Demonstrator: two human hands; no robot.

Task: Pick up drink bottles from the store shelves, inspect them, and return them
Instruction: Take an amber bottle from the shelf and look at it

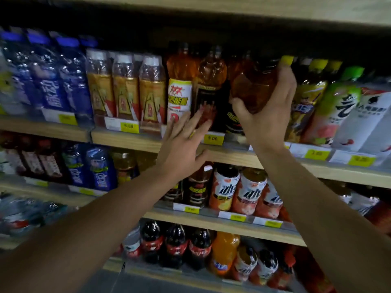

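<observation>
Right hand (pixel 267 115): fingers and thumb curled round clear plastic bottle of amber drink (pixel 255 85), held tilted against the front of the upper wooden shelf (pixel 131 140), right of centre, among other amber bottles. Left hand (pixel 182 142): fingers straight and spread, holding nothing, fingertips at dark-labelled bottle (pixel 208 98) just left of the held one, yellow ring on one finger. Same shelf, far left: blue-capped blue bottles (pixel 50 81), then gold-labelled clear bottles (pixel 125 89); right: yellow-capped bottles (pixel 306 98), green-capped bottle (pixel 338 106); lower shelves: orange-and-white cans (pixel 251 191), dark cola bottles (pixel 175 246); yellow price tags (pixel 213 138) along shelf edges.
</observation>
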